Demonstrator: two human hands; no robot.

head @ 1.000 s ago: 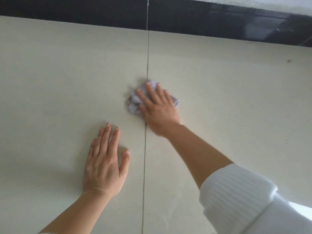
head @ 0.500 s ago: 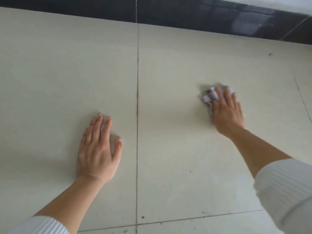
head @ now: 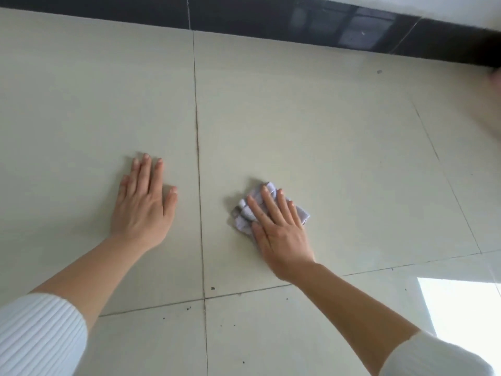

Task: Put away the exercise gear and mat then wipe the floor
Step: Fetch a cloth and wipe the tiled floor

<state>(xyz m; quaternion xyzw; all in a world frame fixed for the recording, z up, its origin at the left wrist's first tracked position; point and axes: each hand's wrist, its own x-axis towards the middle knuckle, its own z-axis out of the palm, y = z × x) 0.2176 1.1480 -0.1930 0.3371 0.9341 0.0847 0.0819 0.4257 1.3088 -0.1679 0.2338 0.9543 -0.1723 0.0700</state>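
Swept cloth [head: 244, 214] back toward grout line [head: 198, 158] under straight-fingered right hand [head: 282, 237], pressed to floor [head: 339, 145]. Braced on flat, empty left hand [head: 143, 207]. Could miss nearer specks [head: 213, 288]; bunched cloth could slip free.

Pale tiled floor [head: 325, 118] with dark grout lines [head: 198, 131] runs to a glossy black skirting [head: 108, 9] under a white wall [head: 406, 2], a bright light patch [head: 461, 308] at lower right

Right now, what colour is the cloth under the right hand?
Pale lilac-grey cloth, bunched under the right hand; seen in the head view.
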